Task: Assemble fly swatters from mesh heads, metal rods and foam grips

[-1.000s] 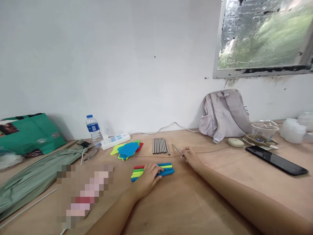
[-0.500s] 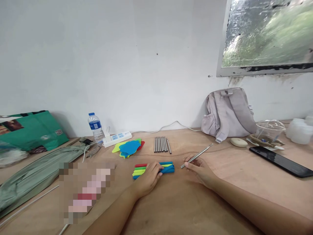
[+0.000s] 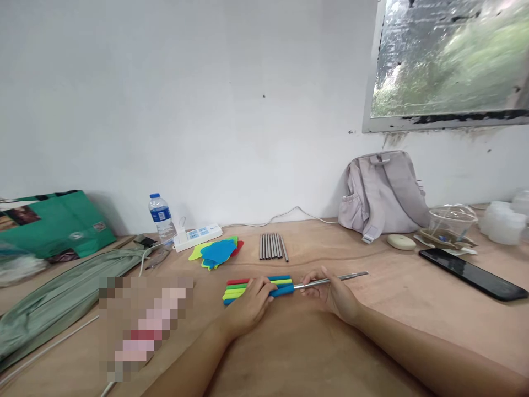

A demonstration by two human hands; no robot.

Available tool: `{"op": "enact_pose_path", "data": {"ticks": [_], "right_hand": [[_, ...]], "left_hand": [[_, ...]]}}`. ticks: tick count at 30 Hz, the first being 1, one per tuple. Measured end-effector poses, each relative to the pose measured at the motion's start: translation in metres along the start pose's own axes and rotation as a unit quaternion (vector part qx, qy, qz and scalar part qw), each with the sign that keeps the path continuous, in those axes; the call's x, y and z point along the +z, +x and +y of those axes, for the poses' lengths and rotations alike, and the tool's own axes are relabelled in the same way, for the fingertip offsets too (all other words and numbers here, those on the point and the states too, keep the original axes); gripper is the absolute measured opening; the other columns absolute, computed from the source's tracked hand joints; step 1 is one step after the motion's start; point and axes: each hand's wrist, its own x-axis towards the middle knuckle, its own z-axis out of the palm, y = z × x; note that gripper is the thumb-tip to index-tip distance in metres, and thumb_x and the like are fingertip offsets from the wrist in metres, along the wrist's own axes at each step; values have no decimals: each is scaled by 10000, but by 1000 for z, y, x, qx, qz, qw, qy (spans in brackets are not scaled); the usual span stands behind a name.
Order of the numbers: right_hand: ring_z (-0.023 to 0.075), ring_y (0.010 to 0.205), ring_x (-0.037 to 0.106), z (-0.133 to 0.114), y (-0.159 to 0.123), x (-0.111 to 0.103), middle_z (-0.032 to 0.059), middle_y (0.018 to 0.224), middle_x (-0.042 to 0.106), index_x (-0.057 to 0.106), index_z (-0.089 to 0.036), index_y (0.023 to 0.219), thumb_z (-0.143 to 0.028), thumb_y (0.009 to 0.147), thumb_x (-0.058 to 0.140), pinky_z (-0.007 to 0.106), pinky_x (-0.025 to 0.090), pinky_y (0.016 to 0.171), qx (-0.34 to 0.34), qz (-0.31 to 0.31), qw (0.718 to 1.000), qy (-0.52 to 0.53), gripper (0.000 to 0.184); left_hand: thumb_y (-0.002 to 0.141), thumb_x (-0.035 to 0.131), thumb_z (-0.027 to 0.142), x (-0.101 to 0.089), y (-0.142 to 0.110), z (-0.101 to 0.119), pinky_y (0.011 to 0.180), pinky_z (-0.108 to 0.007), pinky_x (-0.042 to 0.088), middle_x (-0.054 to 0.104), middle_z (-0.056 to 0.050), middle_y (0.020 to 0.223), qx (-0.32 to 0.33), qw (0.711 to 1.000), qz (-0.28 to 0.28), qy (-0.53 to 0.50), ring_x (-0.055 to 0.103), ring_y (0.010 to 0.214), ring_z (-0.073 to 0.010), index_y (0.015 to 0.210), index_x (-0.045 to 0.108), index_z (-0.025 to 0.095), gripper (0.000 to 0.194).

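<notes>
My left hand (image 3: 253,303) lies over a row of coloured tubes, its fingers closed on the blue tube (image 3: 285,290) nearest me. Under and beside it show a red tube (image 3: 237,282), a green tube (image 3: 235,286) and yellow-green ones. My right hand (image 3: 333,292) grips a thin silver metal rod (image 3: 356,275), which points to the right. The rod's left end meets the open end of the blue tube; how far in it sits, I cannot tell. Behind the hands lie several short metal rods (image 3: 271,247) side by side, and a pile of flat coloured pieces (image 3: 218,252).
A power strip (image 3: 198,236) and a water bottle (image 3: 161,215) stand at the back left, near a green bag (image 3: 58,223) and grey-green cloth (image 3: 70,292). At right are a backpack (image 3: 384,193), a pale case (image 3: 400,241), a black phone (image 3: 471,273) and a plastic cup (image 3: 452,221).
My right hand has brought the metal rod down and level, so its left end now meets the blue tube. My left hand stays on the tubes, with the blue tube slightly turned.
</notes>
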Motion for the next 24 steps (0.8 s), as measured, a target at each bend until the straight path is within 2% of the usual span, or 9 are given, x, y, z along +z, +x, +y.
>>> {"op": "enact_pose_path", "data": {"ticks": [3, 7, 10, 14, 19, 24], "right_hand": [[179, 729, 555, 0, 1, 1, 63, 781, 609, 644, -176, 756, -476, 806, 418, 332, 416, 716, 3, -24, 1000, 12, 379], [167, 716, 537, 3, -1, 4, 51, 833, 595, 637, -191, 833, -468, 790, 437, 315, 403, 677, 20, -35, 999, -3, 344], [161, 703, 516, 7, -1, 4, 50, 850, 584, 628, -191, 851, -490, 786, 407, 298, 390, 635, 32, -42, 998, -37, 377], [160, 665, 494, 8, 1, 1, 37, 724, 578, 616, -182, 741, -512, 765, 374, 277, 369, 597, -5, -5, 996, -90, 409], [124, 468, 427, 9, 4, 1, 10, 490, 501, 554, -173, 571, -515, 761, 295, 248, 323, 467, -16, 40, 986, -163, 469], [89, 347, 333, 11, 1, 8, -19, 415, 461, 519, -175, 595, -492, 764, 251, 216, 222, 364, 18, 44, 985, -165, 448]], "left_hand": [[885, 295, 235, -1, -2, 4, 884, -372, 386, 512, -63, 1051, -3, 1000, 14, 8, 486, 939, -172, 1055, 453, 202, 234], [883, 312, 245, 2, -1, 20, 935, -386, 350, 583, -44, 1016, -7, 997, 72, 9, 523, 954, -167, 1058, 459, 210, 231], [876, 338, 254, 10, 3, 37, 858, -346, 405, 606, -30, 960, -7, 993, 116, 0, 544, 899, -164, 1017, 487, 218, 208], [869, 354, 253, 26, 14, 60, 746, -303, 444, 595, -49, 897, -41, 983, 169, -66, 544, 837, -165, 961, 497, 193, 180], [874, 329, 236, 36, 23, 70, 693, -282, 452, 574, -61, 856, -59, 974, 179, -123, 541, 784, -157, 916, 486, 171, 175], [880, 317, 260, 36, 23, 65, 677, -289, 451, 570, -57, 838, -51, 980, 175, -85, 547, 771, -165, 903, 483, 176, 187]]}}
